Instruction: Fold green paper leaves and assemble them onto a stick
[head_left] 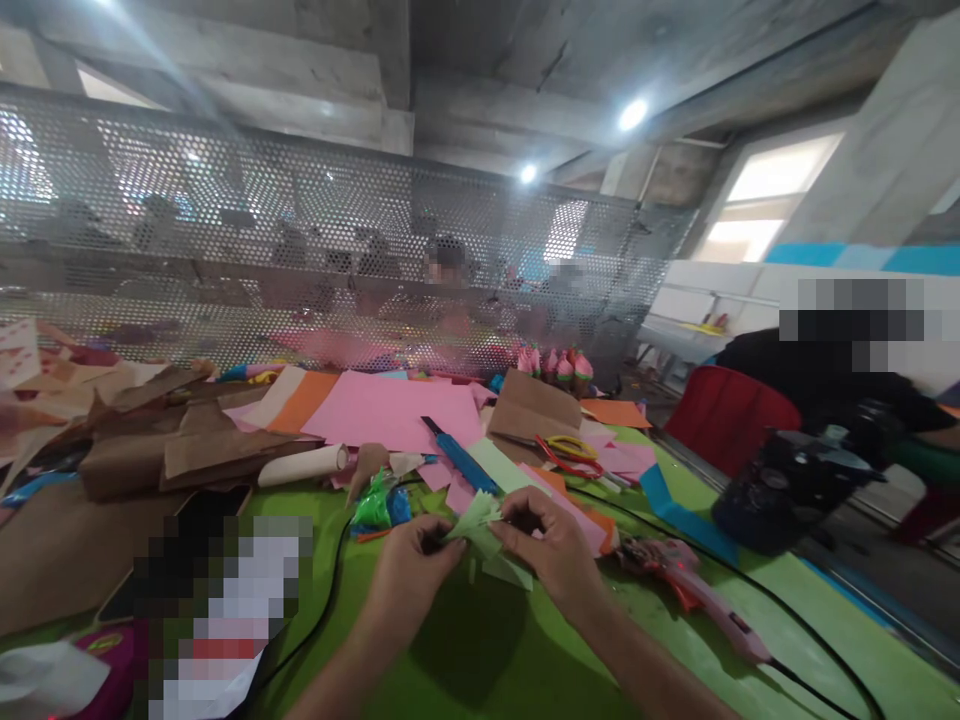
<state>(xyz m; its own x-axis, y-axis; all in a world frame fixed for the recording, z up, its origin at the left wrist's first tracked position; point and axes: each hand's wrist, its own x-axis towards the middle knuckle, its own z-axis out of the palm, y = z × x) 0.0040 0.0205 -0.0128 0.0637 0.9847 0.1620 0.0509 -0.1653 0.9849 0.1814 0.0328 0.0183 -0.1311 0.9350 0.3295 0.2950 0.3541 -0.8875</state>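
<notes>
A piece of pale green paper (480, 518) with a fringed upper edge is held up between my two hands, above the green tabletop. My left hand (420, 560) pinches its left side between thumb and fingers. On the opposite side, my right hand (546, 545) grips the paper with bent fingers. Just beyond them lies a blue utility knife (466, 463), its dark blade end pointing away. Another pale green paper piece (510, 571) shows below the fringed part. Left of my hands sits a small green and blue plastic bundle (379, 506).
Pink paper (397, 408), brown paper (202, 435) and scissors (570, 455) cover the far side. At right lie a pink glue gun (701, 590) with its cord and a blue paper strip (686, 515). A perforated metal screen (315, 230) stands behind. A person sits beyond the black bin (787, 500).
</notes>
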